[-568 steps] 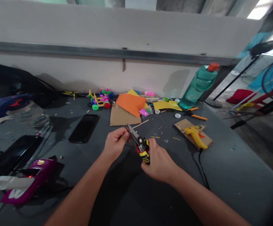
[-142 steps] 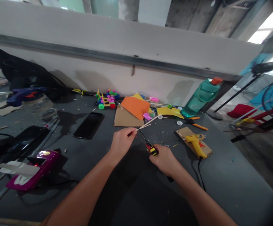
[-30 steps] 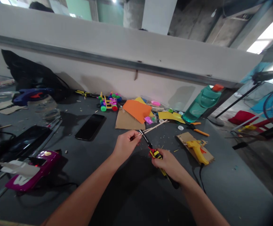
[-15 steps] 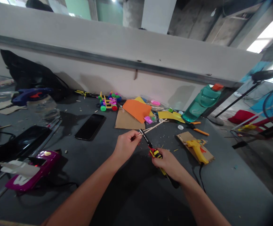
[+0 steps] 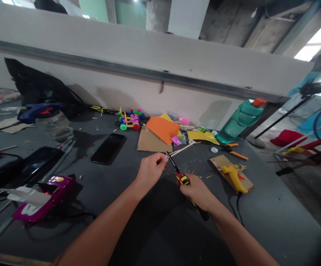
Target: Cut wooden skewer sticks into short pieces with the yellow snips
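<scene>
My left hand [image 5: 151,170] is closed in a pinch around the near end of a thin wooden stick [image 5: 183,148], which points away to the right. A second pale stick appears to lie close along it. My right hand [image 5: 196,190] grips a pair of yellow-and-black pliers [image 5: 183,179] with red near the pivot. Their long dark jaws reach up to the stick just beside my left fingertips; whether they bite on it is too small to tell. Behind the sticks, an orange sheet [image 5: 163,128] rests on a piece of cardboard [image 5: 146,142].
A yellow glue gun [image 5: 234,177] lies on cardboard at right, near orange-handled pliers [image 5: 238,155] and a green bottle [image 5: 240,122]. Leftward are a phone [image 5: 108,149], a purple power strip [image 5: 45,197] and a blue glue gun [image 5: 40,112]. A colourful toy car [image 5: 129,120] stands by the wall.
The view has shifted slightly, so everything sits a little further right. Both hands keep their grips, and the plier jaws stay beside the left fingertips.
</scene>
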`<state>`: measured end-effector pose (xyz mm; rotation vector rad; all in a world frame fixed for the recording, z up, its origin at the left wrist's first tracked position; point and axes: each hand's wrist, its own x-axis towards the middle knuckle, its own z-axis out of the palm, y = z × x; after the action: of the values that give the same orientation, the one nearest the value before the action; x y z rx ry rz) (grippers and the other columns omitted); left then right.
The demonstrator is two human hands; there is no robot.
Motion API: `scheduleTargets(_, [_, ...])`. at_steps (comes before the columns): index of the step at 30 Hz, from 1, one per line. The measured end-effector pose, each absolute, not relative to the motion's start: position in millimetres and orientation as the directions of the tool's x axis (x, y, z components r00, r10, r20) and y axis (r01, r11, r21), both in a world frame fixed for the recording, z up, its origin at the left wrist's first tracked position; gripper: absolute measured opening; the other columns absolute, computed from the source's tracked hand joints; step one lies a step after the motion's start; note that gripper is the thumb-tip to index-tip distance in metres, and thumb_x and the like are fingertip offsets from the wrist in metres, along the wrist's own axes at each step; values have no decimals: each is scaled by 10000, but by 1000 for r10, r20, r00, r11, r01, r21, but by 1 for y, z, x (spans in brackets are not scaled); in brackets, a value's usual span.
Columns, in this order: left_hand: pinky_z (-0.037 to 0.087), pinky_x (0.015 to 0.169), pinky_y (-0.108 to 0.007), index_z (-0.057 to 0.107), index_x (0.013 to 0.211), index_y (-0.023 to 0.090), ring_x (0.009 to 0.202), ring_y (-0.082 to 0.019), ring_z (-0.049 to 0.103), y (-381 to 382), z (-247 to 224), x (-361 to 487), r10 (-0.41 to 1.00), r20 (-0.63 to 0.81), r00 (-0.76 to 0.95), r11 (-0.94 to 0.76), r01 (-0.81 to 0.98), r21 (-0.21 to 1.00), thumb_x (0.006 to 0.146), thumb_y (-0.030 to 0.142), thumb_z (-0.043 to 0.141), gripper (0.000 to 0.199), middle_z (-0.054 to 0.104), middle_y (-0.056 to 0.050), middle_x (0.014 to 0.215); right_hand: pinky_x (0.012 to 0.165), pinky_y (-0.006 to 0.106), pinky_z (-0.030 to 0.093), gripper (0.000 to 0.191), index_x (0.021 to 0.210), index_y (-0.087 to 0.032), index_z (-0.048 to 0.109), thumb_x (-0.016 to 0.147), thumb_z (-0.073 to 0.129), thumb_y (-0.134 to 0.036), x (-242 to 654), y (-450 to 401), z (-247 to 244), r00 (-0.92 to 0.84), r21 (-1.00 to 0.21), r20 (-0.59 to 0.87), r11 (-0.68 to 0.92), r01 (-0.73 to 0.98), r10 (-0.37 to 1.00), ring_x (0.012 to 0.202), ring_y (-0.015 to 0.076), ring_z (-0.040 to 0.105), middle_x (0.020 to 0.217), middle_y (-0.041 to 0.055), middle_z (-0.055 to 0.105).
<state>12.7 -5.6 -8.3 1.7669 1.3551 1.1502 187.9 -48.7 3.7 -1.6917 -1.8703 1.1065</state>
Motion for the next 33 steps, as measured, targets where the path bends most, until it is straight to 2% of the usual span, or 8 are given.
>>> scheduleTargets(6, [412,537,-201,611,736,191,549,-108,588,-3,-10,15,967,240,82,-253,392,884,825,326,490,202,614,36,607,493,229,268,80,646,-175,511,598,447,-173,187,-47,4,-168,-740,-233,-62,670,958,551,123,449,561,-23,517])
scheduleTargets(15, [412,481,-203,585,693,184,465,-101,567,5,-18,13,983,182,16,-172,415,893,835,365,456,264,602,31,578,482,227,303,87,694,-176,520,653,517,-252,187,-49,12,-181,-803,-357,-202,561,916,514,119,471,530,-37,507])
scheduleTargets(17, [426,460,-200,590,708,179,447,-97,554,8,-19,10,986,153,-58,-123,359,925,826,363,463,253,593,27,575,492,228,327,148,748,-166,550,656,543,-281,190,-51,15,-214,-842,-391,-254,476,895,523,122,481,555,-30,524])
scheduleTargets(19, [440,433,-198,596,740,173,425,-93,535,12,-20,8,990,90,-105,-61,246,967,819,370,466,249,579,25,568,515,235,355,243,832,-157,584,642,582,-308,197,-51,14,-208,-900,-364,-286,327,908,545,128,500,600,-18,550])
scheduleTargets(23, [448,390,-198,596,777,160,389,-86,513,14,-21,9,997,3,-78,2,74,997,819,395,464,272,562,22,552,664,279,427,423,1002,-184,596,616,646,-349,211,-43,1,16,-985,-152,-151,-78,988,708,169,571,823,26,617])
scheduleTargets(25, [442,382,-192,598,781,157,379,-81,509,13,-21,11,998,13,-65,-9,59,998,820,401,470,278,564,18,552,739,312,433,461,1043,-199,597,615,657,-360,215,-42,-4,67,-980,-125,-113,-163,990,812,201,584,931,47,630])
scheduleTargets(30, [461,391,-195,590,774,149,395,-75,479,13,-17,8,995,-27,-97,26,-13,1000,816,380,485,256,532,22,543,814,353,408,521,1091,-192,582,607,684,-355,217,-50,-5,-70,-972,-218,-223,-73,973,897,233,574,958,62,638])
scheduleTargets(33, [468,400,-196,584,766,149,417,-73,457,13,-15,5,993,-17,-116,13,-32,999,807,362,498,233,513,25,555,758,320,404,469,1041,-181,588,610,668,-349,213,-53,-2,-82,-974,-224,-221,41,971,824,203,562,859,38,623])
